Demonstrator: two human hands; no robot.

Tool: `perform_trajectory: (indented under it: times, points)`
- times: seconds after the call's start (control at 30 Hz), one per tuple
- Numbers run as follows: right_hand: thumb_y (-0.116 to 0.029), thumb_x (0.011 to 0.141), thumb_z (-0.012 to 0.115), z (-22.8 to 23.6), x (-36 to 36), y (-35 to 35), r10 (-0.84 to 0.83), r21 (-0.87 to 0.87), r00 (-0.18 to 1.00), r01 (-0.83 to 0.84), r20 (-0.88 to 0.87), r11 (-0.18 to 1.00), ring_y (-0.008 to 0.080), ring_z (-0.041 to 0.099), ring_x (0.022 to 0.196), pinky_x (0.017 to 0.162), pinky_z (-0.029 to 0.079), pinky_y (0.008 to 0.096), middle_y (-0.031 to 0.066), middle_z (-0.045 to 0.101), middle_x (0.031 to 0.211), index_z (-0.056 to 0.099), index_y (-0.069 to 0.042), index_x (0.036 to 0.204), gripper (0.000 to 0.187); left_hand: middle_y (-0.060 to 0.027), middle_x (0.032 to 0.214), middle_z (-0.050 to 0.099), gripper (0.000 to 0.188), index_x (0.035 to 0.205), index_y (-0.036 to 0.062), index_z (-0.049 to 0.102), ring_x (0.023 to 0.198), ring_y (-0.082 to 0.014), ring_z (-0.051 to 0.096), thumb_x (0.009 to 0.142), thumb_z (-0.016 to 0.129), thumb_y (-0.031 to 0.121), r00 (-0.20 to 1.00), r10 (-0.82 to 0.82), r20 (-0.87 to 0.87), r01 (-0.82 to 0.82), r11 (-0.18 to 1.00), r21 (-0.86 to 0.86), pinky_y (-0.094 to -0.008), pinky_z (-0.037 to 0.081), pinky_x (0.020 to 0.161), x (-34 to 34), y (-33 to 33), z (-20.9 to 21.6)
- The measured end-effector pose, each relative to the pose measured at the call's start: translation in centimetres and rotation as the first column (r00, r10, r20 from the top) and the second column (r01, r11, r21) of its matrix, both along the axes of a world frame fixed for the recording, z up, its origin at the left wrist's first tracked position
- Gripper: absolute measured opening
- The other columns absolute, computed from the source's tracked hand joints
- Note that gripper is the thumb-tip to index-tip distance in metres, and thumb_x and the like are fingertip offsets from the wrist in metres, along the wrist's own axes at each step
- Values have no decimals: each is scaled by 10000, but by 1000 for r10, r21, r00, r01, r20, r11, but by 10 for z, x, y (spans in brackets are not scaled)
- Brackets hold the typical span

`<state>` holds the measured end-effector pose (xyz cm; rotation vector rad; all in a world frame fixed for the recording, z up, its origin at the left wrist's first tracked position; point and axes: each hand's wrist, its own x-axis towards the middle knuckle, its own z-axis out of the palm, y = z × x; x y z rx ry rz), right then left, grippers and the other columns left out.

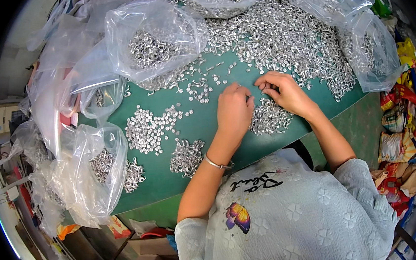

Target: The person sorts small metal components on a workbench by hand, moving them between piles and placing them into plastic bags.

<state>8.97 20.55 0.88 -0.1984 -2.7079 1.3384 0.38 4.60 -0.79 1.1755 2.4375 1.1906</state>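
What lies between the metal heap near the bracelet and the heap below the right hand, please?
In the head view, the left forearm crosses there, above the green tabletop.

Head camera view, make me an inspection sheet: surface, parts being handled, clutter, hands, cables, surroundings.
Surface: green table, partly covered by metal parts.
Job's things: large heap of small silvery parts at the far side; small pile by the hands; further small piles to the left.
Clutter: clear plastic bags, several with metal parts inside, along the far and left sides.
Hands: left hand with fingers curled, right hand close beside it; whether either holds a part cannot be told.
Cables: nothing seen.
Surroundings: colourful packages at right.
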Motion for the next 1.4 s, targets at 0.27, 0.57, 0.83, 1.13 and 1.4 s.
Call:
perform_trajectory:
  times: [0.27, 0.57, 0.83, 1.13, 1.4]
  points:
    - [-3, 842, 611, 6, 6, 7, 153, -9, 987, -153, 48, 988, 270, 596, 848, 778, 474, 363, 113, 641, 897, 634, 1, 983, 143, -151, 832, 610, 94, 877, -31, 618, 721, -282, 622, 794, 662, -34, 961, 275, 18, -276, 960, 43, -357, 499, 672, -4, -80, 33]
    - [-43, 767, 689, -7, -40, -39, 103, 290, 987, -64, -122, 955, 316, 553, 921, 788, 458, 400, 109, 558, 916, 603, -26, 916, 173, -92, 978, 602, 107, 901, 16, 644, 937, -272, 558, 799, 650, -12, 902, 383, -199, -413, 900, -142, -376, 406, 810, 22, -148, 23]
    - [-22, 787, 646, -3, -38, -50, 140, 331, 983, -95, -116, 939, 323, 564, 900, 803, 455, 422, 123, 552, 885, 565, -31, 870, 116, -96, 1061, 540, 234, 1044, 43, 601, 1044, -285, 519, 815, 651, 39, 930, 230, -288, -280, 949, -148, -430, 356, 916, 34, -134, 20]
    - [-16, 806, 615, 14, -65, -24, -18, 86, 992, 29, -128, 996, 332, 615, 791, 730, 497, 407, 160, 613, 870, 625, 0, 965, 159, -124, 1093, 546, 276, 1104, 21, 580, 1072, -312, 516, 831, 621, 24, 941, 212, -264, -250, 961, -121, -467, 368, 964, 19, -127, 23]
    - [-9, 809, 642, 6, -65, -79, 380, -14, 924, -381, -41, 925, 297, 638, 793, 714, 514, 388, 136, 636, 872, 602, 11, 924, 123, -159, 1057, 598, 337, 1155, 3, 563, 959, -306, 591, 825, 625, -24, 964, 264, 0, -264, 964, -33, -394, 467, 821, -16, -115, 22]
